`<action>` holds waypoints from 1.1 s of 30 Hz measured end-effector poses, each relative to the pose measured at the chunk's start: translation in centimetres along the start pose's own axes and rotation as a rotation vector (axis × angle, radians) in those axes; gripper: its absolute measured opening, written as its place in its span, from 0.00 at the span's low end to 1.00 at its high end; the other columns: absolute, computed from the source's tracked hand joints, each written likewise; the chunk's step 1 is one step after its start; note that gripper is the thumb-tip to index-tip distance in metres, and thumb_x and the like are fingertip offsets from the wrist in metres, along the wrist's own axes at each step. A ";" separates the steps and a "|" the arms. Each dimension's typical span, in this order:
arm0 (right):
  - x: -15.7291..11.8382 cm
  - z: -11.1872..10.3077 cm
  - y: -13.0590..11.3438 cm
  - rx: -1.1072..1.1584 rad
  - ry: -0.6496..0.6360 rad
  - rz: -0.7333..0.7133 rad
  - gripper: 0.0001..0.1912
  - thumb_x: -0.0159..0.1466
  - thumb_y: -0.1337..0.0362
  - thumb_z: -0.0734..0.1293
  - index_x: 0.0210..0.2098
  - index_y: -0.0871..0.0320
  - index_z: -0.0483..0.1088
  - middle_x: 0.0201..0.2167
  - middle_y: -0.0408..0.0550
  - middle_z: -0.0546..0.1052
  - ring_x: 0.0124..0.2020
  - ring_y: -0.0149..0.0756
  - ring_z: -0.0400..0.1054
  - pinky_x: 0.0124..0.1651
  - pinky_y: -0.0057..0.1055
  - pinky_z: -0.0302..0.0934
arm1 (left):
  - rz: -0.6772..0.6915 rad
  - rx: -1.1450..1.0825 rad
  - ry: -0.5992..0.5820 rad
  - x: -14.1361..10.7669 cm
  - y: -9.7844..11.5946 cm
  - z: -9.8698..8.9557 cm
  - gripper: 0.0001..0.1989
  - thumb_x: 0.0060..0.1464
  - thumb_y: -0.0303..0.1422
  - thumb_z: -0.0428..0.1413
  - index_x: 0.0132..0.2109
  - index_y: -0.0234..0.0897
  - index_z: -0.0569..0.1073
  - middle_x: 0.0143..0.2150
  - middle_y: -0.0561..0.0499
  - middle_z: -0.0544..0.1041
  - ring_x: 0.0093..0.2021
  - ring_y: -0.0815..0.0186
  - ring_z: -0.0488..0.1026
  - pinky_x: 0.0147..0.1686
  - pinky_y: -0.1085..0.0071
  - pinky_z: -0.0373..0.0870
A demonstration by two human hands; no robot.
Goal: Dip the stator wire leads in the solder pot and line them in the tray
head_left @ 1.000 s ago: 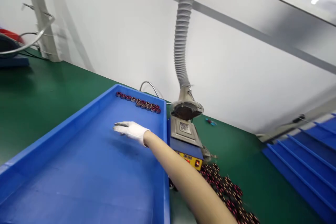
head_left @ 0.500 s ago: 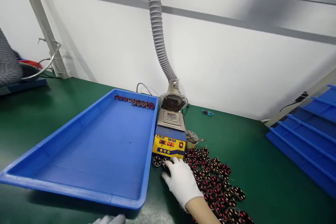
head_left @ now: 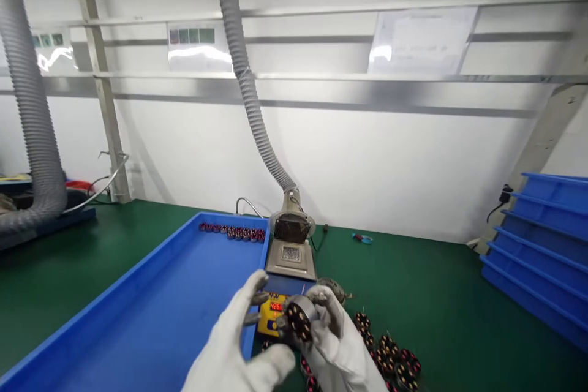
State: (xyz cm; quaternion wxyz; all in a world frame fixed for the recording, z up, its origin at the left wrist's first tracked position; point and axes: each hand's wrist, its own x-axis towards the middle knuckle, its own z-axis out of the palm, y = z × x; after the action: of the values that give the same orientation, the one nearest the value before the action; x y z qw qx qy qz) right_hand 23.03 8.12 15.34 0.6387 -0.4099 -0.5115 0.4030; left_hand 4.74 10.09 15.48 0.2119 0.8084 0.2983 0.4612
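Observation:
My right hand [head_left: 340,340], in a white glove, grips a small round motor stator [head_left: 299,320] with a metal rim and a black face with pale dots. The stator is tilted, in front of the yellow panel of a solder pot [head_left: 271,315] with a red display. Just left of it, my gloved left hand [head_left: 234,343] has thumb and fingers spread, holding nothing. Below and right of my right hand lies a pile of similar stators [head_left: 407,367], partly hidden by that hand.
A large blue tray [head_left: 156,257] lies to the left, with a row of stators [head_left: 232,233] along its far end. An exhaust hose [head_left: 257,116] hangs over the solder pot. Stacked blue trays [head_left: 542,257] stand at the right. Small cutters [head_left: 362,238] lie at the back.
My right hand has lifted a stator from beside the solder pot. My left hand has come up from the bottom edge to beside it. The view has tilted upward.

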 end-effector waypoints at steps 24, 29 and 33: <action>1.0 -1.3 -3.3 -0.166 0.204 -0.270 0.10 0.51 0.51 0.71 0.25 0.50 0.76 0.27 0.47 0.73 0.32 0.40 0.68 0.38 0.35 0.62 | 0.710 0.348 0.161 7.2 0.3 3.0 0.16 0.64 0.40 0.43 0.45 0.34 0.68 0.40 0.45 0.78 0.41 0.62 0.76 0.40 0.70 0.72; 1.0 -2.5 -3.9 0.111 0.051 -0.226 0.10 0.52 0.55 0.72 0.22 0.53 0.74 0.22 0.44 0.69 0.26 0.34 0.64 0.30 0.31 0.61 | 0.231 -0.231 -0.155 6.0 1.3 3.6 0.14 0.46 0.36 0.65 0.40 0.42 0.73 0.36 0.53 0.79 0.36 0.65 0.76 0.36 0.78 0.73; 0.9 -2.6 -4.6 0.330 0.187 -0.167 0.12 0.46 0.53 0.75 0.22 0.53 0.74 0.21 0.43 0.71 0.26 0.34 0.66 0.32 0.30 0.62 | 0.197 -0.339 -0.179 5.7 1.4 3.4 0.13 0.49 0.40 0.62 0.42 0.44 0.72 0.39 0.54 0.78 0.39 0.65 0.76 0.40 0.77 0.72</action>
State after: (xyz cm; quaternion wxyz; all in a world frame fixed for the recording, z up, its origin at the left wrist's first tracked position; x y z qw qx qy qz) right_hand 26.18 7.14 19.58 0.7730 -0.2916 -0.4093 0.3871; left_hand 10.37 12.68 18.18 0.3243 0.8241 0.1162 0.4497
